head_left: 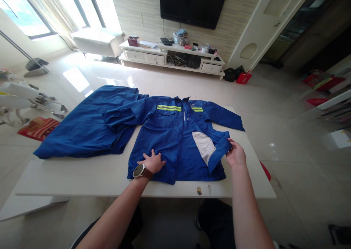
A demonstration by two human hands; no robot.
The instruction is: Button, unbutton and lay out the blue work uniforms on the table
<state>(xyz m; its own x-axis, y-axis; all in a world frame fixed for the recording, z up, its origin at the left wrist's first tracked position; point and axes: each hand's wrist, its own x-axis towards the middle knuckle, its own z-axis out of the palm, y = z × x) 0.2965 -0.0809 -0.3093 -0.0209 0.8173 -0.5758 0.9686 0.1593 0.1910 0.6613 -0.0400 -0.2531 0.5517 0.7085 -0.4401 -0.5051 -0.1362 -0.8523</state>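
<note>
fingers (153, 153) spread, the left hand (154, 163) rests on a blue cloth jacket (164, 139) with long sleeves (225, 117) and bright yellow-and-grey chest stripes (170, 108), laid front-up on a white rectangular table (82, 179), as the right hand (236, 156) pinches its folded-back front panel (219, 154), baring a pale cloth patch (203, 146).

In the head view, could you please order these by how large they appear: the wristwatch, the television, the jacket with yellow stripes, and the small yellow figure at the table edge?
1. Striped jacket
2. Television
3. Wristwatch
4. Small yellow figure

The television is farther away, so its true rank is unsure.
</note>
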